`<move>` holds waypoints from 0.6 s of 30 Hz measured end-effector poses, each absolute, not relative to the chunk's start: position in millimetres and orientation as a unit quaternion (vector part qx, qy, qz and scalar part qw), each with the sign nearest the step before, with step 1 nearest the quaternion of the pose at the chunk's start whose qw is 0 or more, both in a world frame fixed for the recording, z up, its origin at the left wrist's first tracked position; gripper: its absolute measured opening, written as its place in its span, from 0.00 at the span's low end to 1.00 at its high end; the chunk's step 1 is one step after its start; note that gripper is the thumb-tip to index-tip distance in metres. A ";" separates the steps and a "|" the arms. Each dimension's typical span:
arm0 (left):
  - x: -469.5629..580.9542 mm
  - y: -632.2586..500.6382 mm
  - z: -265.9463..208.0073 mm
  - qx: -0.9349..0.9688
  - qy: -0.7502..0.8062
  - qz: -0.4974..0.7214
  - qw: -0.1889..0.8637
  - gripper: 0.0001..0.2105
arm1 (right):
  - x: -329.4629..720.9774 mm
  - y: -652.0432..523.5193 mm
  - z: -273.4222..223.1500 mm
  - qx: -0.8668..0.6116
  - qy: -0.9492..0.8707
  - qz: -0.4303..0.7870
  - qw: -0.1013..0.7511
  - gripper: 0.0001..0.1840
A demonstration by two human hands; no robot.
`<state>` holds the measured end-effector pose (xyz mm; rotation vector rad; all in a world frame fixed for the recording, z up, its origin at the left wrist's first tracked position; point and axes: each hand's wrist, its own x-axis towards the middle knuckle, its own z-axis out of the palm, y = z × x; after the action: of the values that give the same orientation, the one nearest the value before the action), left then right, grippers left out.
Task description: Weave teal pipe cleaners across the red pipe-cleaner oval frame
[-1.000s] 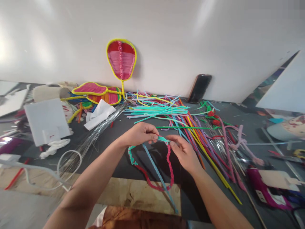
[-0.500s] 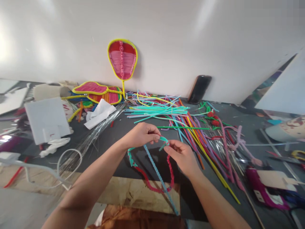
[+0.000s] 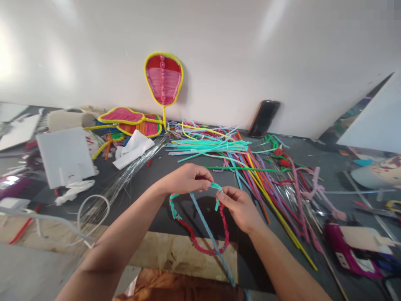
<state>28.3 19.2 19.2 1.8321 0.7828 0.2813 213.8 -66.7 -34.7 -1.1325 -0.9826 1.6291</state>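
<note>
Between my hands hangs a loop of twisted pipe cleaners, with a red lower part [image 3: 196,244] and a turquoise part [image 3: 172,207] at the left. My left hand [image 3: 191,179] pinches the turquoise pipe cleaner at the top of the loop. On the other side, my right hand [image 3: 237,205] has thumb and fingers closed on the same strand where it meets the red part. A short turquoise end sticks down by the right fingertips. A light blue twisted stem [image 3: 208,232] slants from under my left hand down across the loop.
Bundled turquoise pipe cleaners [image 3: 209,146] lie behind my hands, with yellow and purple ones to the right. A phone [image 3: 264,118] leans on the wall beyond. A yellow-rimmed pink fan shape [image 3: 164,79] stands at the back. Purple glue gun [image 3: 351,251] at right; white cable [image 3: 79,213] at left.
The short turquoise end by my right fingers has turned from slanting left to hanging down. My hands stay closed on the loop, nearly in place; the view has shifted slightly.
</note>
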 end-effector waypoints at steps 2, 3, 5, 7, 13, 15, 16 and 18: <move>30.2 17.0 21.1 0.783 0.317 0.113 0.524 0.12 | 212.5 -67.2 -33.5 -0.472 -0.414 0.644 0.437 0.15; 31.6 15.9 21.4 0.786 0.312 0.109 0.522 0.12 | 212.0 -67.6 -32.7 -0.478 -0.422 0.639 0.430 0.15; 34.0 14.0 20.8 0.787 0.311 0.101 0.523 0.11 | 212.3 -68.3 -30.9 -0.488 -0.448 0.626 0.412 0.16; 35.4 13.3 19.4 0.788 0.320 0.092 0.518 0.10 | 214.5 -69.1 -29.0 -0.503 -0.496 0.592 0.388 0.16; 34.5 16.5 14.6 0.792 0.355 0.081 0.491 0.10 | 219.3 -74.1 -28.0 -0.527 -0.672 0.338 0.395 0.19; 34.7 17.0 13.9 0.790 0.365 0.082 0.486 0.10 | 215.3 -76.1 -31.8 -0.516 -0.702 0.286 0.398 0.24; 34.9 17.0 13.8 0.789 0.370 0.085 0.484 0.10 | 212.5 -76.9 -34.3 -0.515 -0.710 0.267 0.399 0.25; 35.4 16.6 14.0 0.787 0.373 0.090 0.483 0.10 | 207.2 -78.1 -39.6 -0.520 -0.709 0.253 0.404 0.26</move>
<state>35.4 16.6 14.0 1.9167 0.9096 0.2182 207.2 -78.1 -39.6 -1.3130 -1.7911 0.6386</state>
